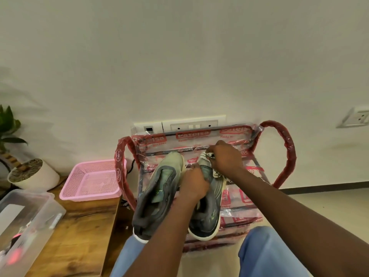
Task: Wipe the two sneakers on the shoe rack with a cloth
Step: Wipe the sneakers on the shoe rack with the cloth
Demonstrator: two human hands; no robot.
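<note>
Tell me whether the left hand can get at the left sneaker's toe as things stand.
Probably yes. The left hand rests on the right sneaker, right beside the left sneaker, whose toe lies uncovered on the shoe rack.

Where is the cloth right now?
In the head view, the cloth is bunched in the right hand, pressed on the toe of the right sneaker on the shoe rack, right of centre.

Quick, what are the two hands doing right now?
Left hand: closed, holding the right sneaker steady.
Right hand: closed on the cloth, pressing it on that sneaker's toe.
</note>
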